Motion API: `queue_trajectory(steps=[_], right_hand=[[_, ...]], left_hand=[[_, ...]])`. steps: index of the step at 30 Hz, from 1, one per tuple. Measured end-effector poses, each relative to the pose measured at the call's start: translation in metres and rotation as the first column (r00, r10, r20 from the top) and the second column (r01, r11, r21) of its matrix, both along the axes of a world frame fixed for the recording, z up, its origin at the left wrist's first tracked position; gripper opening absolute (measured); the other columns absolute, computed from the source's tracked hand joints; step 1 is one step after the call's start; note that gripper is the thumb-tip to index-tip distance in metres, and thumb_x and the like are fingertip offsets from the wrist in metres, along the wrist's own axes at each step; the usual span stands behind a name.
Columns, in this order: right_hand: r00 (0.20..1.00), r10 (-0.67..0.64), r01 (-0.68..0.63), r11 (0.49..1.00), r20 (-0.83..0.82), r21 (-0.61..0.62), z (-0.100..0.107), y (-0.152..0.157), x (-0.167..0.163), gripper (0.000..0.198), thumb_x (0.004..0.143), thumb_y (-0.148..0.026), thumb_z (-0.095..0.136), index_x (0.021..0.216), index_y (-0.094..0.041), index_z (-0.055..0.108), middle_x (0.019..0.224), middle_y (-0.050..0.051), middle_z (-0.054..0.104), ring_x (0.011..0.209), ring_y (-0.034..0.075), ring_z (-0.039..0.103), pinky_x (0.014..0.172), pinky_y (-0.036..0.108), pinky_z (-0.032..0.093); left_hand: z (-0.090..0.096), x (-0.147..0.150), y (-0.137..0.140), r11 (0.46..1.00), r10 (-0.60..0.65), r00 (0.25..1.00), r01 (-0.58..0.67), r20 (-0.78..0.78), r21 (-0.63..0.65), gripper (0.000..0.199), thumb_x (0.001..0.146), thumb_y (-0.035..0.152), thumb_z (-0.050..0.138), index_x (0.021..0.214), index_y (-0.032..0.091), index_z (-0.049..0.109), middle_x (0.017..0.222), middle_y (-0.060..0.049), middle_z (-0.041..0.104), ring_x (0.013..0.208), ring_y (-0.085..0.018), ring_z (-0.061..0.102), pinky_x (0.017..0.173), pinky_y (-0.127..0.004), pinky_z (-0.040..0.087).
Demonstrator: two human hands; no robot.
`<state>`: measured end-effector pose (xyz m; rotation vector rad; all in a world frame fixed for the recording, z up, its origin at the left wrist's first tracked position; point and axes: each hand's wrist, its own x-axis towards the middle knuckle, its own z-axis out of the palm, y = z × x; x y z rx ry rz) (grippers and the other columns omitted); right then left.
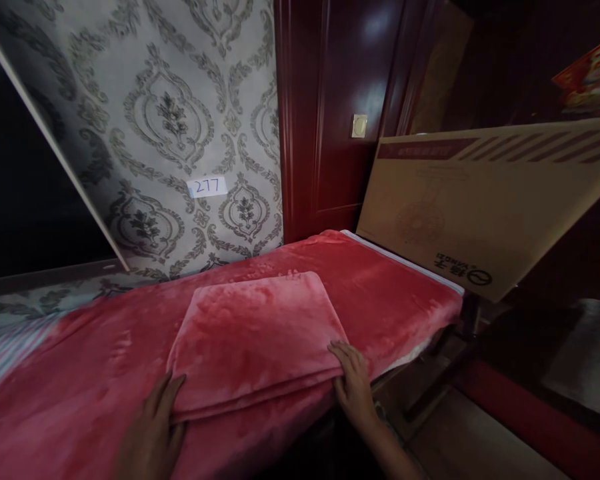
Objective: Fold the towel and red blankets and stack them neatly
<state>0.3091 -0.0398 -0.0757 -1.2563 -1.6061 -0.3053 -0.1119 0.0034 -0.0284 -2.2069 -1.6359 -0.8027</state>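
A folded pink-red plush blanket [257,333] lies in layers on a larger red plush cover [395,280]. At its near left corner is my left hand [153,427], fingers over the top and thumb low against the front edge. My right hand [353,387] takes hold of the near right corner in much the same way, fingertips resting on the upper layer. Between the two hands the stacked edges of the folds show along the front.
Behind the red cover stands a patterned wallpapered wall with a paper label [207,187] reading 277. A large cardboard box [480,207] leans at the right, by a dark red door [325,100]. At the left hangs a dark screen [30,160].
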Motion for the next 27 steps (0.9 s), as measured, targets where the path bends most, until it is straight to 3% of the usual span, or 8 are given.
queue_trajectory(steps=[9,18,27], right_hand=[[1.000,-0.012,0.012,1.000,-0.005,-0.016,-0.0009,-0.0002,-0.0003,0.065,0.081,-0.005,0.042,0.142,-0.027,0.049,0.132,0.007,0.060,0.124,0.027,0.053,0.100,0.049,0.044],[1.000,-0.005,0.006,1.000,-0.013,0.009,0.0007,0.0001,-0.0014,0.062,0.084,-0.006,0.043,0.142,-0.027,0.049,0.131,0.007,0.061,0.123,0.027,0.053,0.100,0.049,0.044],[1.000,-0.007,0.007,1.000,-0.005,-0.007,0.0002,-0.0008,0.0004,0.060,0.087,-0.008,0.043,0.144,-0.027,0.048,0.132,0.007,0.060,0.123,0.027,0.053,0.101,0.050,0.043]], left_hand=[[0.0017,-0.0005,0.0006,0.997,-0.038,0.998,0.041,-0.044,0.064,0.045,0.090,0.026,0.040,0.130,0.016,0.060,0.132,-0.016,0.063,0.117,-0.031,0.062,0.097,-0.047,0.054],[0.0012,0.0028,-0.0009,1.000,-0.005,1.000,0.006,0.013,-0.017,0.048,0.088,0.026,0.042,0.132,0.017,0.060,0.136,-0.016,0.061,0.117,-0.032,0.061,0.099,-0.049,0.052],[0.0069,0.0053,-0.0030,1.000,-0.025,1.000,0.025,0.013,-0.015,0.048,0.090,0.026,0.040,0.132,0.016,0.059,0.135,-0.016,0.061,0.119,-0.032,0.060,0.100,-0.050,0.052]])
